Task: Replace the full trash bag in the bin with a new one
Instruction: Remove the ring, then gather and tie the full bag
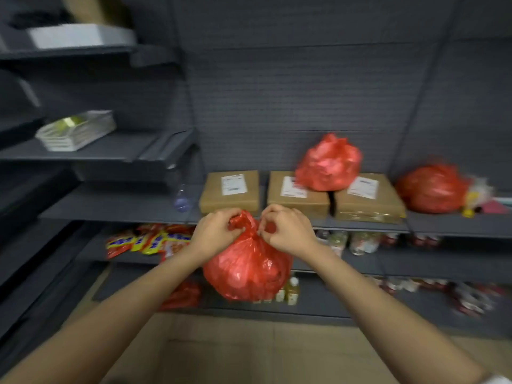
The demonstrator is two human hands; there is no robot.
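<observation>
Three cardboard boxes (302, 194) with white labels are lined up on the middle shelf (119, 207) of a dark grey shelving wall, and everything else is placed here relative to them. Tan floor tiles (221, 350) are seen below the lowest shelf. On top of the boxes, where the middle and right ones meet, a filled red bag (328, 163) is set; a second filled red bag (432, 188) lies on the same shelf just right of the boxes. Left of the boxes a clear plastic bottle (182, 199) is seen, blurred. Above and far left of the boxes a white basket (76, 130) rests on a higher shelf. Below the boxes, to the left, red and yellow snack packets (149, 241) are stacked, and small bottles (357, 242) are lined up below to the right.

In front of the boxes and slightly below them, a full red trash bag (248, 268) is held in the air. Its gathered neck is pinched by the curled fingers of the left hand (214, 232) and of the right hand (286, 230), one on each side of the knot.
</observation>
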